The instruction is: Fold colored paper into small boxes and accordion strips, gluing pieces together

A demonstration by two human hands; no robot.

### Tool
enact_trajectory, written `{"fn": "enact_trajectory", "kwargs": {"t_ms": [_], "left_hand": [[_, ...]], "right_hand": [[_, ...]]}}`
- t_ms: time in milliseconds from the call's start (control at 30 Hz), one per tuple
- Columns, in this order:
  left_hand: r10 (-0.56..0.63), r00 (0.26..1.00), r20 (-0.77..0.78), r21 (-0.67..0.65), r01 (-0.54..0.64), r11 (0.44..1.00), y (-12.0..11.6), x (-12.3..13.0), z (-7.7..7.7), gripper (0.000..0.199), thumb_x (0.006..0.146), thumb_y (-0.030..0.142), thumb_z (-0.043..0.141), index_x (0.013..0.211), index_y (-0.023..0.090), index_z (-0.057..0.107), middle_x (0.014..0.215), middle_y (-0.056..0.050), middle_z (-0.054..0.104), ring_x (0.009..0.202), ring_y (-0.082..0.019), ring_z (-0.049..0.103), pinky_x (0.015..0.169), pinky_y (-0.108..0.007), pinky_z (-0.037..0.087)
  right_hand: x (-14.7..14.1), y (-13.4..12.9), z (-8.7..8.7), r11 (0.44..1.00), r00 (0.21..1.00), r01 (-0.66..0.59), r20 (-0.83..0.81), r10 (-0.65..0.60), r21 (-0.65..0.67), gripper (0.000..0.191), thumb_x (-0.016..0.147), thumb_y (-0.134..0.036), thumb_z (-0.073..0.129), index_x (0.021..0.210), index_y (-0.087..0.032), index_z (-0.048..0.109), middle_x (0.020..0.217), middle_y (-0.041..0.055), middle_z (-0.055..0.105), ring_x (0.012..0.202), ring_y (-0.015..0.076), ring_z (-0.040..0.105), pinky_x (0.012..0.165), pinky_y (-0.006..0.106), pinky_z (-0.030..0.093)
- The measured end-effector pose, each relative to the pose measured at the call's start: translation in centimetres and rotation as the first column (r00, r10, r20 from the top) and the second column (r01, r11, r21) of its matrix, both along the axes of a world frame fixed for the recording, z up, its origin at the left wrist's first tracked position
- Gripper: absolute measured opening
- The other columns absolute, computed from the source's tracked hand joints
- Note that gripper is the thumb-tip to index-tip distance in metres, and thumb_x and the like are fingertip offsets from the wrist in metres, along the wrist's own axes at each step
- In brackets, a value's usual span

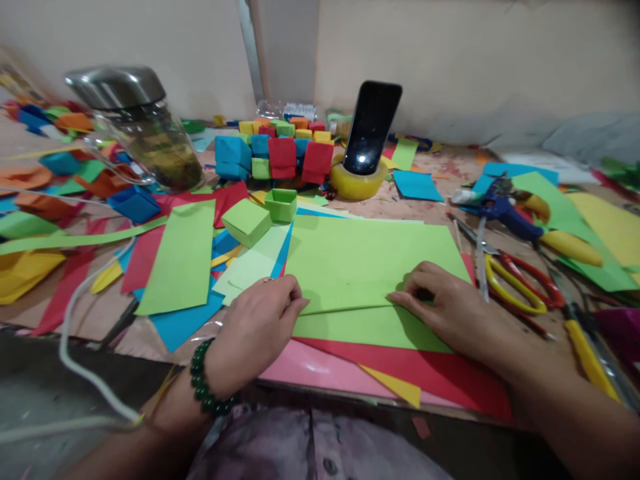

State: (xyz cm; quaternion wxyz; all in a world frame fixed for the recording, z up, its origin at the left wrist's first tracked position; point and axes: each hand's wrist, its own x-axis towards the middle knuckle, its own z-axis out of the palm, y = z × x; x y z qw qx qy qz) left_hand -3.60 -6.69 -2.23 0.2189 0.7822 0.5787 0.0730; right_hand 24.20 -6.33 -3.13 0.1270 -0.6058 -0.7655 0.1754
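Note:
A light green paper sheet (370, 260) lies in front of me over another green sheet (365, 328), with a narrow lifted or folded strip along its near edge. My left hand (267, 320) pinches the left end of that edge between thumb and fingers; a green bead bracelet is on the wrist. At the edge's right part, my right hand (435, 297) has thumb and forefinger closed on the paper. Red paper (450, 373) and pink paper (320, 367) show beneath. Two small green paper boxes, one closed (247, 222) and one open (281, 205), sit behind my left hand.
A glass jar (160, 147) stands back left. Colored paper boxes (283, 158) are stacked at the back beside a phone (373, 127) in a yellow tape roll (359, 181). Scissors (515, 283) and pliers (515, 217) lie right. A white cable (75, 353) hangs left.

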Motion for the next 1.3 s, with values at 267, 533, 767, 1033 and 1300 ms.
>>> {"fn": "enact_trajectory", "kwargs": {"t_ms": [267, 533, 767, 1033, 1300], "left_hand": [[0.000, 1.000, -0.001, -0.024, 0.000, 1.000, 0.1, 0.0, 0.2, 0.012, 0.091, 0.023, 0.046, 0.080, 0.020, 0.050, 0.073, 0.000, 0.056, 0.072, -0.017, 0.051, 0.064, -0.028, 0.032], [-0.001, 1.000, 0.015, -0.038, 0.002, 0.999, 0.2, 0.0, 0.4, 0.011, 0.090, 0.024, 0.047, 0.081, 0.020, 0.051, 0.073, 0.001, 0.057, 0.071, -0.016, 0.051, 0.063, -0.028, 0.033], [-0.042, 0.998, -0.050, 0.049, 0.044, 0.998, -0.3, 0.0, 0.0, 0.011, 0.091, 0.026, 0.049, 0.084, 0.020, 0.054, 0.078, -0.001, 0.059, 0.079, -0.018, 0.053, 0.068, -0.030, 0.038], [-0.400, 0.863, -0.310, 0.357, 0.495, 0.792, -0.9, 0.0, -0.8, 0.032, 0.094, 0.014, 0.037, 0.119, 0.020, 0.056, 0.098, -0.008, 0.058, 0.090, -0.021, 0.051, 0.080, -0.035, 0.044], [-0.343, 0.806, -0.483, 0.332, 0.531, 0.780, -2.5, 2.6, -0.2, 0.040, 0.090, 0.011, 0.043, 0.130, 0.015, 0.047, 0.091, -0.008, 0.058, 0.079, -0.024, 0.055, 0.064, -0.036, 0.045]], "right_hand": [[-0.2, -0.1, 0.2, 0.999, 0.998, 0.026, 0.065, -0.025, -0.020, 0.032, 0.085, -0.045, 0.052, 0.067, -0.020, 0.059, 0.077, 0.0048, 0.059, 0.068, 0.0175, 0.056, 0.064, 0.030, 0.043], [-0.3, 0.1, 0.5, 0.995, 0.993, 0.058, 0.106, -0.049, -0.085, 0.034, 0.085, -0.048, 0.050, 0.067, -0.020, 0.058, 0.077, 0.0042, 0.058, 0.068, 0.0175, 0.055, 0.064, 0.030, 0.040], [-0.2, 0.2, 0.3, 0.995, 0.993, 0.066, 0.103, -0.059, -0.069, 0.035, 0.083, -0.050, 0.053, 0.065, -0.021, 0.054, 0.073, 0.0029, 0.057, 0.064, 0.0161, 0.053, 0.061, 0.029, 0.039], [0.0, -0.3, -0.6, 0.960, 0.986, -0.021, 0.163, -0.026, 0.279, 0.026, 0.082, -0.044, 0.061, 0.086, -0.018, 0.062, 0.079, 0.0054, 0.063, 0.069, 0.0189, 0.057, 0.061, 0.030, 0.044], [-2.6, -1.5, 0.2, 0.587, 0.648, -0.742, 0.573, 0.502, 0.324, 0.036, 0.089, -0.012, 0.047, 0.124, -0.007, 0.054, 0.111, 0.0149, 0.064, 0.094, 0.0247, 0.056, 0.075, 0.037, 0.047]]}}
